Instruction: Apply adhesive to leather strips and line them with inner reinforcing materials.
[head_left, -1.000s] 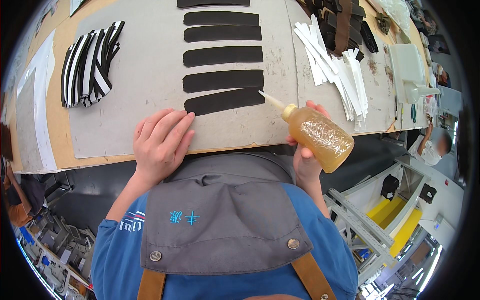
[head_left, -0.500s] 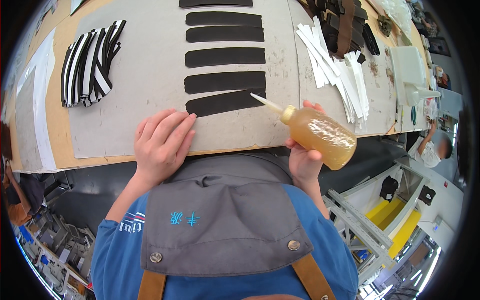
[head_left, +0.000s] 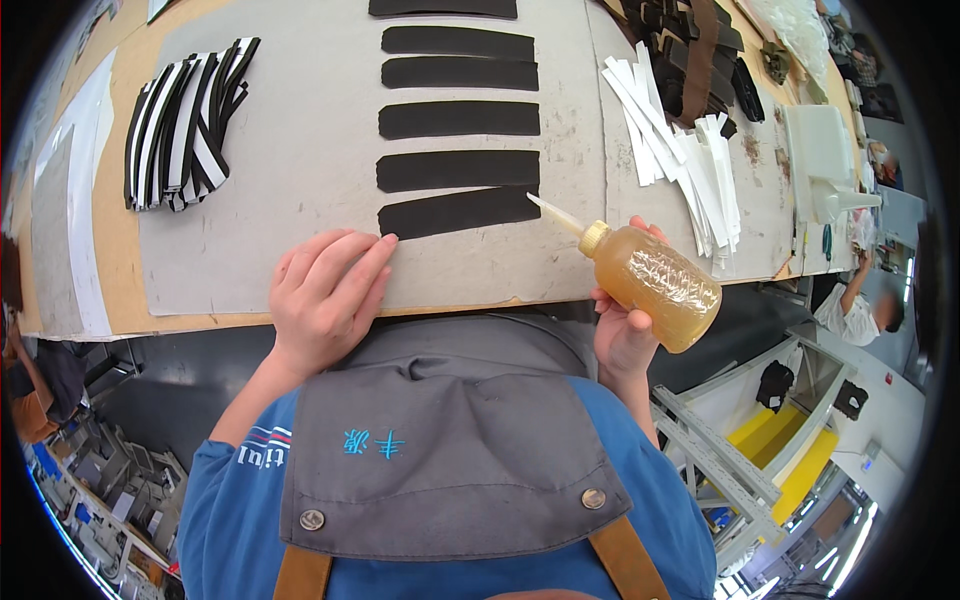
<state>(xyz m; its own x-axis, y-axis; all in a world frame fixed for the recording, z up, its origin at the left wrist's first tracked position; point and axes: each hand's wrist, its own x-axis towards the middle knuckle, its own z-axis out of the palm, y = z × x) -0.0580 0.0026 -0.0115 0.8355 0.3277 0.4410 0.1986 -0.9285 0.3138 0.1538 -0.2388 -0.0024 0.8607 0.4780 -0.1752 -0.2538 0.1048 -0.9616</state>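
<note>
My right hand (head_left: 628, 335) is wrapped round a clear squeeze bottle (head_left: 660, 285) of amber liquid, tilted with its thin pale nozzle pointing up and left. The nozzle tip is at the right end of the nearest black strip (head_left: 455, 212); whether it touches cannot be told. At that strip's left end, a fingertip of my left hand (head_left: 330, 290) rests against the corner. The other fingers of this hand are stretched out over the mat's front part, holding nothing. Several more black strips (head_left: 458, 171) lie in a column beyond, roughly parallel.
A bundle of black and white strips (head_left: 185, 125) lies at the left on the grey mat (head_left: 300, 140). Loose white strips (head_left: 705, 190) are at the right, below a pile of dark straps (head_left: 690, 60). A translucent white container (head_left: 822, 150) stands near the right edge.
The bottle has moved right, its nozzle tip sliding from inside the nearest strip to its right end. My left hand stays at the left corner. The whole view has shifted slightly.
</note>
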